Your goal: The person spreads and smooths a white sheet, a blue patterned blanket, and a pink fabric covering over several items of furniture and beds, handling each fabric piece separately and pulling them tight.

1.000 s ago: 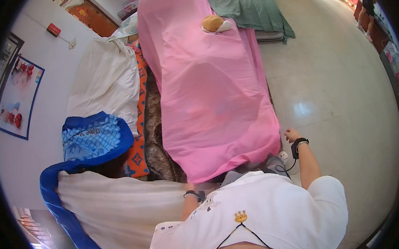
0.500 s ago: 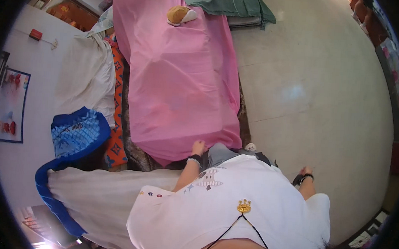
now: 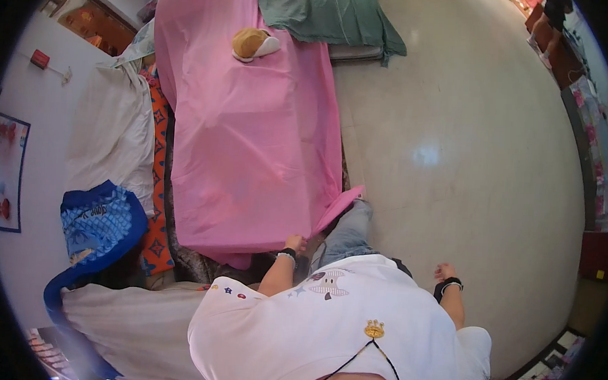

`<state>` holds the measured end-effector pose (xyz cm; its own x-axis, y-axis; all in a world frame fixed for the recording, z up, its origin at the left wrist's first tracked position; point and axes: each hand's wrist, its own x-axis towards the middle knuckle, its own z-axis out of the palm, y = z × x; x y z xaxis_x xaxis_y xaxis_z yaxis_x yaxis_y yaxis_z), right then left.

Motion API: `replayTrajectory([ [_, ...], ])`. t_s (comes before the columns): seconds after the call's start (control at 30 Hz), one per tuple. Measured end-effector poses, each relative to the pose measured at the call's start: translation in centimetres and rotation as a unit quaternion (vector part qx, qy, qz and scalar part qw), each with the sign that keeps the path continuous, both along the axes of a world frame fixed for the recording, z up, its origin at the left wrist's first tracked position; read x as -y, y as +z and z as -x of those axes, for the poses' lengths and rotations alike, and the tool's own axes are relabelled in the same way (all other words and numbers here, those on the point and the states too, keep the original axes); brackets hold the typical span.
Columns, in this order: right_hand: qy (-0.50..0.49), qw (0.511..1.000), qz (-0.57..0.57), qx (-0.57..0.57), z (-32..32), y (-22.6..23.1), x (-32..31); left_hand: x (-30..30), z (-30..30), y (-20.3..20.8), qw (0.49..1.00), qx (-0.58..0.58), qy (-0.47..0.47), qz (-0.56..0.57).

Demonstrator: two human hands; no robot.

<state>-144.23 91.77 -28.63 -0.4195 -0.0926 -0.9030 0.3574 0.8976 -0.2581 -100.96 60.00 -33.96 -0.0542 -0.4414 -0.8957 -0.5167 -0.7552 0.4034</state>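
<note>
My left hand [image 3: 296, 243] hangs at the near edge of a pink sheet [image 3: 251, 146], its fingers loosely bent and nothing visible in them. Whether it touches the cloth I cannot tell. The sheet is spread over a long, low bed-like shape, and its near right corner lies at my foot, beside my jeans leg [image 3: 348, 230]. My right hand [image 3: 444, 272] is out over the tiled floor [image 3: 468, 198], fingers loosely curled and apart, holding nothing. Both wrists wear dark bands. A tan and white cap [image 3: 251, 44] rests on the far part of the sheet.
Green cloth [image 3: 327, 12] drapes at the far end. Along the left are an orange patterned cloth [image 3: 159, 175], a pale cover [image 3: 107, 131] and a blue patterned cloth [image 3: 106, 221]. A grey-beige cover [image 3: 139, 319] lies near left. A person's legs [image 3: 549, 38] show far right.
My leg has come forward past the sheet's near right corner. My right hand has swung inward. The sheet and cap sit slightly further left and lower in the view.
</note>
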Motion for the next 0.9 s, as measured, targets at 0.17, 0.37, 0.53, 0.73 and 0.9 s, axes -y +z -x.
replayTrajectory([
  [0.17,0.015,0.991,0.079,-0.111,5.8,1.2,7.2,3.1,2.0,-0.4,0.997,-0.014,0.035,-0.073],
  [0.37,0.099,0.981,0.124,-0.115,11.2,2.7,15.4,10.7,3.8,-0.4,0.995,-0.018,0.094,-0.027],
  [0.53,0.078,0.925,0.312,-0.202,10.6,7.1,16.9,15.1,7.9,2.4,0.991,-0.045,0.072,0.104],
  [0.73,0.014,0.989,0.123,-0.08,10.9,-2.4,3.7,14.3,15.7,6.2,0.974,-0.105,-0.025,0.198],
  [0.9,-0.046,0.997,0.008,0.067,8.9,-3.9,-3.6,8.2,14.2,3.7,0.958,-0.066,-0.112,0.255],
])
